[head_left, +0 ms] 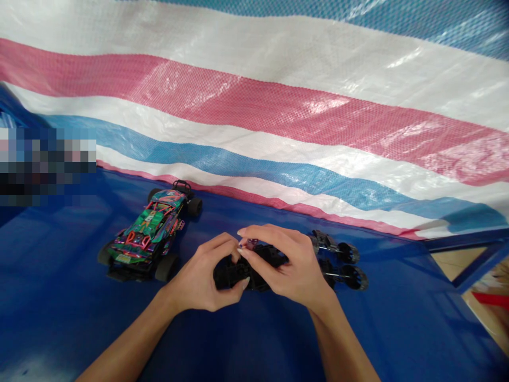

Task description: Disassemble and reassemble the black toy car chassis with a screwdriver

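A black toy-car chassis (pixel 260 281) lies on the blue tabletop, partly hidden beneath both hands. My left hand (pixel 207 276) curls around its left end, thumb on the near side and fingers on the far side. Just above the chassis, the thumb and forefinger of my right hand (pixel 288 262) are pinched together; whatever is between their tips is too small to make out. A small dark reddish part (pixel 252 243) shows beside those fingertips. Black wheel hubs (pixel 353 277) on bright metal shafts stick out to the right, past my right hand.
To the left stands a toy car (pixel 149 228) with a colourful green, pink and blue body and black tyres. Behind the blue table (pixel 246 345) hangs a striped plastic sheet (pixel 254 101). A blue frame (pixel 469 254) borders the right side. A blurred-out patch covers the far left.
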A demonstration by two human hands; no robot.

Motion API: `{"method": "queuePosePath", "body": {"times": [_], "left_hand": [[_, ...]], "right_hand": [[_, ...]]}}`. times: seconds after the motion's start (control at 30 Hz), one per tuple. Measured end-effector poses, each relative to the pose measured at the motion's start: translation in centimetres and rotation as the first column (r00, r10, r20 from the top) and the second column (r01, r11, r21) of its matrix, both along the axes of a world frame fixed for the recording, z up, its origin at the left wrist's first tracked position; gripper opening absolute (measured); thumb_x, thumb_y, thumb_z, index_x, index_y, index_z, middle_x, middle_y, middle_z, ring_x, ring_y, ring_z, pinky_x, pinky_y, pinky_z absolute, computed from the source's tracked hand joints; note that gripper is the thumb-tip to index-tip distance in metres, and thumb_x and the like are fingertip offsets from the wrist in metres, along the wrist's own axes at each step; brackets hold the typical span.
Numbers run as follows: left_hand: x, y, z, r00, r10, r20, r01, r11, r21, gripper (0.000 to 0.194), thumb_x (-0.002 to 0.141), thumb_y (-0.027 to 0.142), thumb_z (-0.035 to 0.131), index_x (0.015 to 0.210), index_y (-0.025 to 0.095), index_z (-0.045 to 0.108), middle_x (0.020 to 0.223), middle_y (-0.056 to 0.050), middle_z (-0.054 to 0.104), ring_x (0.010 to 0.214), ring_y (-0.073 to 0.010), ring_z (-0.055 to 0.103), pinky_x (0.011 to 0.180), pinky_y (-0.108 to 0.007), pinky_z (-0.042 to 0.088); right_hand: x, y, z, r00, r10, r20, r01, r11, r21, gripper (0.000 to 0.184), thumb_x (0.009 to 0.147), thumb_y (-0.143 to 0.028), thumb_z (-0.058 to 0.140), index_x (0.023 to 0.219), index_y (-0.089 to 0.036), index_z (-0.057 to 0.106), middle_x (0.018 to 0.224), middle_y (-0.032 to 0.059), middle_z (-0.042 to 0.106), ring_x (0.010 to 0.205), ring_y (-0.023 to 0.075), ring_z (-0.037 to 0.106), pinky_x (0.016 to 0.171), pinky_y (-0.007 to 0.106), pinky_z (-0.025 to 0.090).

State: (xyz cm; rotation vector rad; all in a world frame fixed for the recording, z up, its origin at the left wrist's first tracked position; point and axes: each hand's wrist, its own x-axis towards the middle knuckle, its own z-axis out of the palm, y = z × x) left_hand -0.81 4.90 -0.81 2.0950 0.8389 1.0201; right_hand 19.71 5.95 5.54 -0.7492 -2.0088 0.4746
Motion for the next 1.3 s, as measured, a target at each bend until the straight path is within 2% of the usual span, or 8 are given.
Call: {"method": "queuePosePath", "body": {"times": [0.1,0.27,0.43,0.67,0.9,1.0,1.17,1.3], "left_hand": [[0.0,0.1,0.0,1.000,0.018,-0.011,-0.018,1.000,0.003,0.026,0.080,0.019,0.074,0.098,0.022,0.057,0.097,-0.005,0.066,0.090,-0.0223,0.066,0.082,-0.035,0.057],[-0.1,0.3,0.0,1.000,0.008,-0.020,-0.009,1.000,-0.021,0.023,0.081,0.020,0.073,0.100,0.022,0.059,0.101,-0.007,0.068,0.093,-0.0241,0.068,0.085,-0.038,0.058],[-0.2,0.3,0.0,1.000,0.017,-0.015,-0.018,0.999,-0.034,0.025,0.081,0.022,0.074,0.099,0.022,0.057,0.099,-0.006,0.066,0.089,-0.0228,0.066,0.084,-0.038,0.057],[-0.2,0.4,0.3,1.000,-0.001,-0.009,0.001,0.999,-0.039,0.020,0.082,0.023,0.072,0.094,0.022,0.056,0.091,-0.003,0.062,0.081,-0.0197,0.061,0.075,-0.033,0.052],[-0.1,0.4,0.2,1.000,0.008,0.022,-0.007,1.000,-0.029,0.025,0.081,0.024,0.073,0.090,0.022,0.050,0.090,-0.003,0.062,0.077,-0.0181,0.058,0.073,-0.032,0.051],[-0.2,0.5,0.1,1.000,0.004,0.018,-0.004,1.000,-0.029,0.024,0.081,0.025,0.074,0.094,0.022,0.054,0.093,-0.004,0.064,0.080,-0.0191,0.061,0.076,-0.033,0.053],[-0.2,0.5,0.0,1.000,-0.010,0.002,0.010,1.000,-0.026,0.025,0.083,0.025,0.073,0.105,0.020,0.061,0.100,-0.006,0.068,0.088,-0.0224,0.067,0.083,-0.036,0.057],[-0.3,0.5,-0.1,1.000,-0.013,-0.022,0.013,1.000,-0.017,0.030,0.083,0.026,0.074,0.110,0.020,0.063,0.108,-0.009,0.070,0.098,-0.0260,0.070,0.090,-0.039,0.060]], "right_hand": [[-0.2,0.1,-0.2,0.999,-0.032,0.022,0.031,0.999,0.042,0.031,0.098,-0.014,0.071,0.126,-0.026,0.071,0.099,0.0035,0.081,0.085,0.0167,0.077,0.080,0.031,0.066],[-0.2,0.1,-0.5,0.995,-0.086,0.044,0.083,0.993,0.079,0.030,0.094,-0.026,0.082,0.122,-0.028,0.075,0.098,0.0039,0.075,0.081,0.0171,0.072,0.074,0.031,0.065],[0.0,-0.1,0.0,0.998,-0.042,0.036,0.041,0.999,0.024,0.030,0.098,-0.014,0.073,0.125,-0.027,0.075,0.097,0.0042,0.074,0.083,0.0157,0.072,0.075,0.029,0.064],[0.3,0.1,0.3,0.997,-0.060,0.052,0.054,0.993,0.107,0.022,0.094,-0.017,0.080,0.115,-0.023,0.076,0.099,0.0055,0.072,0.084,0.0149,0.071,0.078,0.027,0.065],[0.2,-0.6,0.8,0.997,-0.061,0.042,0.061,0.998,0.005,0.034,0.094,-0.008,0.070,0.125,-0.023,0.071,0.102,0.0038,0.079,0.089,0.0164,0.077,0.084,0.028,0.065],[0.2,-0.5,0.9,0.998,-0.049,0.049,0.048,0.999,0.027,0.030,0.095,-0.009,0.071,0.123,-0.021,0.074,0.105,0.0048,0.081,0.090,0.0158,0.078,0.085,0.027,0.065],[-0.1,0.0,0.3,0.996,-0.059,0.070,0.048,0.987,0.153,0.033,0.093,-0.011,0.080,0.124,-0.022,0.075,0.103,0.0040,0.084,0.085,0.0150,0.079,0.083,0.026,0.065],[-0.4,-0.2,-0.1,0.993,-0.089,0.078,0.078,0.988,0.134,0.035,0.098,-0.010,0.073,0.129,-0.025,0.071,0.109,0.0017,0.085,0.090,0.0157,0.081,0.087,0.026,0.067]]}}
